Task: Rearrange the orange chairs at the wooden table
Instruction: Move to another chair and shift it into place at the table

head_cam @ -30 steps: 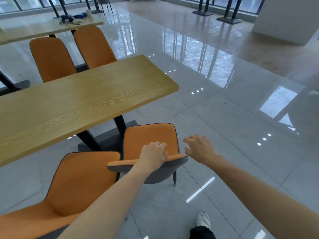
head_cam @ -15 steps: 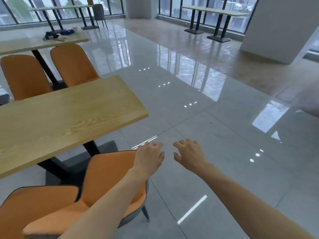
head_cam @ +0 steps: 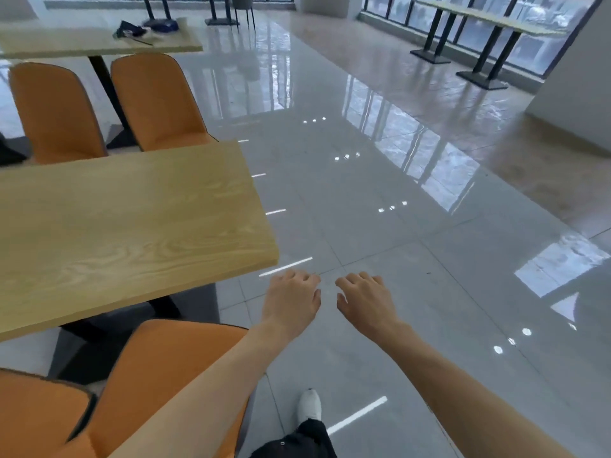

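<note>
The wooden table [head_cam: 125,226] fills the left of the view. Two orange chairs stand at its near side: one [head_cam: 165,368] under my left forearm, another [head_cam: 36,418] at the bottom left corner. Two more orange chairs stand at the far side, one [head_cam: 155,100] nearer the table end and one [head_cam: 53,110] to its left. My left hand [head_cam: 292,300] and my right hand [head_cam: 363,300] hover side by side over the floor past the table's corner, fingers loosely curled and apart, touching nothing.
A second wooden table [head_cam: 99,44] with dark and blue items [head_cam: 145,28] stands behind the far chairs. Glossy grey floor tiles [head_cam: 396,242] spread to the right. Another table [head_cam: 489,21] stands by the windows, and a white wall [head_cam: 578,94] rises at the right. My white shoe [head_cam: 309,404] is below.
My left hand has let go of the near chair's backrest. Both hands now float over bare floor, and the view has shifted forward and right along the table end.
</note>
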{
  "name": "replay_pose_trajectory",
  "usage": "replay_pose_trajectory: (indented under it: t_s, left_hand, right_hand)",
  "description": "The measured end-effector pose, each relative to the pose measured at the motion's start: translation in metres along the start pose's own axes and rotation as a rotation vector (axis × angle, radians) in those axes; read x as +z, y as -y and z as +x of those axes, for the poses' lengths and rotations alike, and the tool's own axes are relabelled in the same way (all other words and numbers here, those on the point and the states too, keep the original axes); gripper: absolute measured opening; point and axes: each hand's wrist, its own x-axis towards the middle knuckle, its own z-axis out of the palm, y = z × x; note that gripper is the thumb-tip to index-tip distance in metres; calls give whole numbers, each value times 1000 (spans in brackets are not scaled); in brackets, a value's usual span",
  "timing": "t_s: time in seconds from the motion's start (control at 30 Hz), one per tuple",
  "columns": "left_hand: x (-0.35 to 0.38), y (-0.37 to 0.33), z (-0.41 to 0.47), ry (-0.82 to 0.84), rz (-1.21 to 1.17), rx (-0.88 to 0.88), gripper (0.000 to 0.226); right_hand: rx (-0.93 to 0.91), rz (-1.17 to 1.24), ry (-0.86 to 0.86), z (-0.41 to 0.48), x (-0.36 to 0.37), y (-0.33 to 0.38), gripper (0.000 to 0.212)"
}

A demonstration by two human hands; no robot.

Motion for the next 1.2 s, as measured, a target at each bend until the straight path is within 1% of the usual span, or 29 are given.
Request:
replay_pose_trajectory:
  t_s: [0.13, 0.3, 0.37, 0.53, 0.67, 0.77, 0.93, 1.1, 1.2]
  left_hand:
    - [14, 11, 83, -16, -31, -44, 22]
    - [10, 24, 178, -43, -23, -65, 20]
    - [8, 34, 209, -59, -36, -89, 21]
    - [21, 64, 284, -71, -28, -177, 27]
    - [37, 90, 351, -62, -9, -247, 28]
    - [42, 109, 406, -78, -11, -310, 28]
    - [37, 143, 493, -156, -8, -408, 28]
    - [34, 188, 550, -173, 9, -522, 25]
    - [36, 223, 581, -172, 29, -580, 24]
  right_hand:
    - [-23, -11, 15, 80, -2, -41, 19]
    - [-57, -17, 30, 171, -11, -78, 18]
    - [-81, -27, 31, 209, -13, -89, 18]
    - [-150, -10, 19, 303, -6, -117, 9]
    - [-230, 2, 26, 384, 7, -143, 17]
    - [-302, 29, 12, 447, 12, -162, 16]
    - [-441, 40, 28, 553, 12, -176, 15]
    - [-552, 42, 50, 644, 14, -169, 23]
    - [-595, 65, 62, 699, 23, -159, 23]
